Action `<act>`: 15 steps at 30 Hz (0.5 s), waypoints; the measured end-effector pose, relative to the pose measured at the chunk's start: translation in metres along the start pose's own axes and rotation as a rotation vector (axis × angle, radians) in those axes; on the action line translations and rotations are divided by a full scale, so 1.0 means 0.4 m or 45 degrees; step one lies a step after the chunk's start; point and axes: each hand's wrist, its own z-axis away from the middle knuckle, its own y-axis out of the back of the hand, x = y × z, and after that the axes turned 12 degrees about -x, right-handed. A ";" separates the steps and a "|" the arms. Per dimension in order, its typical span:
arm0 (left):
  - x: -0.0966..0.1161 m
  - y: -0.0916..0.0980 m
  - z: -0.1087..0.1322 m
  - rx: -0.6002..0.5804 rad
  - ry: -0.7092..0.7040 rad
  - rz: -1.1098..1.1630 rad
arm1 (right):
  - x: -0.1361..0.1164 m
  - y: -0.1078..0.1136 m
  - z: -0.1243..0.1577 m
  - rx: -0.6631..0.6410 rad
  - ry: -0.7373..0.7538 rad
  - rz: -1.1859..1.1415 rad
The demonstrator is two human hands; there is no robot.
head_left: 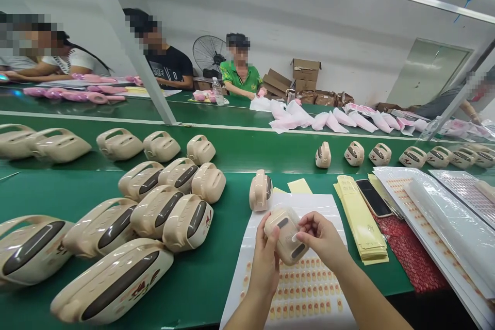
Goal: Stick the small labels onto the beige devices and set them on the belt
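My left hand (266, 263) is wrapped round a small beige plastic device (285, 232), tilted so that a face with two dark strips shows. The fingers of my right hand (319, 237) pinch together at that face; whatever is between them is too small to make out. Below both hands lies a white sheet of small orange-and-yellow stickers (305, 289), with some gaps in its rows. Just behind my left hand, another beige device with a handle (260, 191) stands at the sheet's far edge.
Several beige handled devices (154, 211) crowd the green table to the left. More devices (353, 153) line the belt behind. Yellow paper strips (361, 219), a phone (373, 197) and stacked sticker sheets (433, 227) lie right. Co-workers sit across, one in a green shirt (242, 80).
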 end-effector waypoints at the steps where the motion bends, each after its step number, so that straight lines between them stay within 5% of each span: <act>1: 0.000 0.000 0.000 0.000 -0.006 -0.001 | 0.004 0.001 0.000 -0.001 0.010 0.003; 15: -0.012 0.011 -0.011 0.043 0.016 -0.010 | 0.022 -0.010 0.009 0.106 0.105 0.536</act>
